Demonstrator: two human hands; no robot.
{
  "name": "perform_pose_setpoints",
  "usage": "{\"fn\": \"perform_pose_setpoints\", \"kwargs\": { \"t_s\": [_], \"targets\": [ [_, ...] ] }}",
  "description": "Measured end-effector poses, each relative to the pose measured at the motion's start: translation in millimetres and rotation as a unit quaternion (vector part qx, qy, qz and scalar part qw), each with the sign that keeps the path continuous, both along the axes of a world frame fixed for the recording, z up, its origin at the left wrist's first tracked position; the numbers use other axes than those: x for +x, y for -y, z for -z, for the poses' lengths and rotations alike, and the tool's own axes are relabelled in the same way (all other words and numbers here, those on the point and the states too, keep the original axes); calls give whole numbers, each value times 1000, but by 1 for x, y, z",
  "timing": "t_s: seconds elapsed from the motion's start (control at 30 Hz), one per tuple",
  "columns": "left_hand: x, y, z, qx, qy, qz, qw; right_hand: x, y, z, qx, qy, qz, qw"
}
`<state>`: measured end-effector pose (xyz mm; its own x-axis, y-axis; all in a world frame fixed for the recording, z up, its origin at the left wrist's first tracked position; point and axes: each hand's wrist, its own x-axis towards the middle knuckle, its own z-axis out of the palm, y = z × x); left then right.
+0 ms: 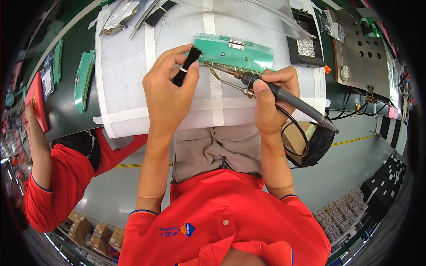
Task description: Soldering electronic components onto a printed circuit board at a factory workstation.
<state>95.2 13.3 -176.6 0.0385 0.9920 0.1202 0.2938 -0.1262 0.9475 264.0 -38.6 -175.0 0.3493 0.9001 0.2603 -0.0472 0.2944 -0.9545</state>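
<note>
Between the thumb and fingers of my left hand (pixel 169 88) is a small bundle of black wires (pixel 188 66), bound with a white tie. My right hand (pixel 276 99) grips a soldering iron (pixel 293 97) with a dark grey handle and a thin curved metal tube beside its tip. The iron points left, its tip close to the lower edge of a green board fixture (pixel 213 48). That fixture has a metal hinge (pixel 237 43) at its top and a row of small gold-coloured points along its lower edge. Whether the tip touches it I cannot tell.
White foam padding (pixel 126 80) with tape strips covers the bench before me. A black tray (pixel 306 37) of shiny metal bits stands at the back right, near a perforated metal box (pixel 366 57). Another green fixture (pixel 83 82) lies left. A co-worker's red sleeve (pixel 55 177) shows there.
</note>
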Motion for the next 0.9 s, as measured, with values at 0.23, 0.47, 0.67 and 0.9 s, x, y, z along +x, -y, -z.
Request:
{"fn": "perform_pose_setpoints", "kwargs": {
  "t_s": [0.23,0.47,0.67,0.9],
  "targets": [
    [0,0,-1,9,-17,-2,1000,-1,-2,1,1,12,2,1000],
    [1,0,0,15,-12,-6,1000,-3,-2,-1,-3,13,-6,1000],
    [1,0,-1,30,-24,-4,999,-1,-3,-1,-1,17,-22,1000],
    [1,0,0,31,-23,-5,999,-2,-1,-2,-8,10,-14,1000]
  ]
}}
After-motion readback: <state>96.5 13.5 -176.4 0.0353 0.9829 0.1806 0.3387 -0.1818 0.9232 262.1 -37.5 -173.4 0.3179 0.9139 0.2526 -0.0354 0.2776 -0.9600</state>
